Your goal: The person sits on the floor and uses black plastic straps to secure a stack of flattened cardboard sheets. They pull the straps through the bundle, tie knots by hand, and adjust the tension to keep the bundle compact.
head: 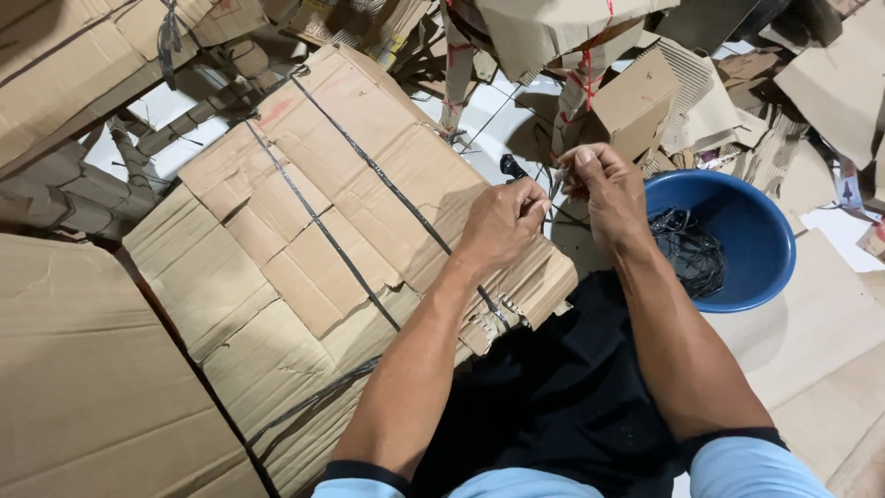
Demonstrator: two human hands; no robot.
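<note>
Flattened brown cardboard sheets (83,387) litter the floor around me, with a bundled stack of flattened brown cardboard (350,231) bound by black plastic straps across my lap. My left hand (502,221) and right hand (599,184) meet above its far edge, fingers pinched together on a thin black strap end (553,189), probably held taut for tying. Forearms converge; a round blue plastic basin (747,231) of strap scraps sits close by on my right.

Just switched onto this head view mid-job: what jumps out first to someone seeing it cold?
Both hands meet at centre, the left hand and right hand pinching a thin dark strap between them. Under the left arm lies a flattened cardboard bundle crossed by black straps. A blue bowl at the right holds a tangle of dark strapping, with cardboard scraps all around.
</note>
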